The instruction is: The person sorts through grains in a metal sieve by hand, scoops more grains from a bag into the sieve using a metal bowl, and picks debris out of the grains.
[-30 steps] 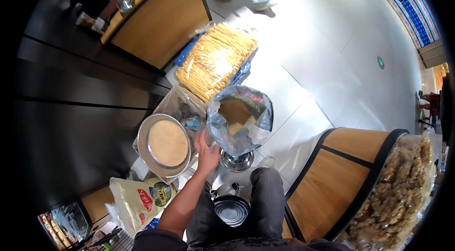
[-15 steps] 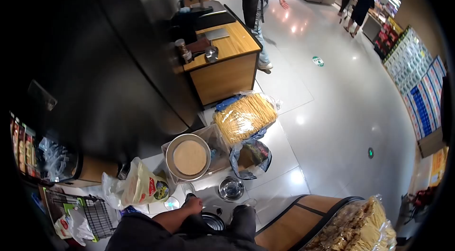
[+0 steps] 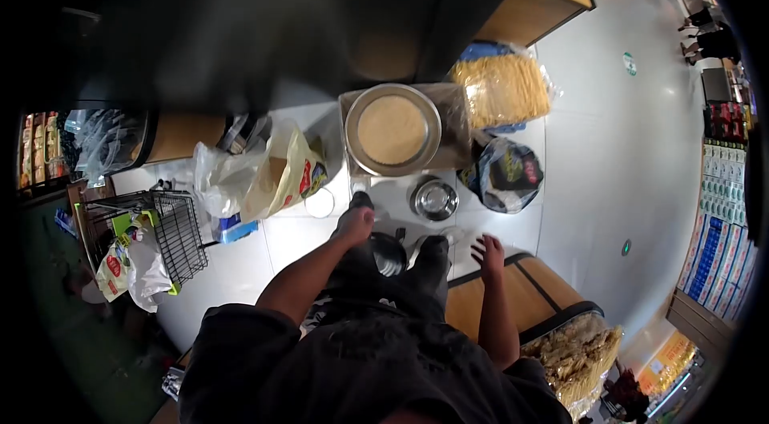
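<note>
My left hand [image 3: 355, 225] is closed above my left knee; whether anything is inside its fingers is hidden. My right hand [image 3: 489, 256] hangs with its fingers apart, holding nothing, beside my right knee. A large round metal pan [image 3: 392, 130] of tan, grainy material rests on a plastic-covered box. Between that pan and my legs, a small metal bowl [image 3: 435, 199] stands on the floor. To its right sits a dark plastic bag [image 3: 508, 174]. Farther back lies a clear-wrapped bundle of yellow sticks [image 3: 501, 90]. At the left, a cream bag [image 3: 284, 169] stands open.
A black wire cart [image 3: 178, 236] with bags is at the left. A wooden-sided stand [image 3: 513, 296] is close at my right, with a wrapped brown bundle [image 3: 573, 356] on it. A dark cabinet [image 3: 264, 24] rises beyond the pan. Distant people are at the upper right.
The view has swung left and down, bringing the cart and my torso into sight. My left hand has drawn back from the dark bag to my knee. My right hand has come into view, fingers spread.
</note>
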A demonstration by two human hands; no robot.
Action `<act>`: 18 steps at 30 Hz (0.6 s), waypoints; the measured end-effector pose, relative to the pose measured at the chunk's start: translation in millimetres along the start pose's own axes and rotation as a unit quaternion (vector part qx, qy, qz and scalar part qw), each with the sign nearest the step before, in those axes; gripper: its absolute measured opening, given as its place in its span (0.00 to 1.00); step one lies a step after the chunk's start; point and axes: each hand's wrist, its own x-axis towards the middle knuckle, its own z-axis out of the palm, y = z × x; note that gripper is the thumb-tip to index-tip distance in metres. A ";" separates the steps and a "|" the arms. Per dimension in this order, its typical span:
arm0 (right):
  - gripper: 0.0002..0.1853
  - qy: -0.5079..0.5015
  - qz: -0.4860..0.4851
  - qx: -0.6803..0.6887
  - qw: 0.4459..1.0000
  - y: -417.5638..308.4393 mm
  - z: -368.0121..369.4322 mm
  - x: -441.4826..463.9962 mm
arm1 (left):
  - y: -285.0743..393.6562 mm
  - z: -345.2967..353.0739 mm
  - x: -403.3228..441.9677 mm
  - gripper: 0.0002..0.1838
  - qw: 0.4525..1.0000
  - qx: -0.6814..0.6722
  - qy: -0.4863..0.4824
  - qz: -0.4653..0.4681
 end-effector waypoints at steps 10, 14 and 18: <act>0.13 -0.168 -0.133 -0.174 0.961 44.3 198.4 167.5 | -36.4 31.3 125.4 0.11 0.995 -0.041 0.064 -0.058; 0.09 -0.089 -0.377 -0.227 0.894 50.4 216.2 242.0 | -24.1 79.6 179.3 0.08 0.977 0.186 -0.094 0.040; 0.10 -0.110 -0.503 -0.280 0.810 11.3 235.7 279.5 | -36.9 163.8 191.7 0.09 0.872 0.258 -0.358 0.212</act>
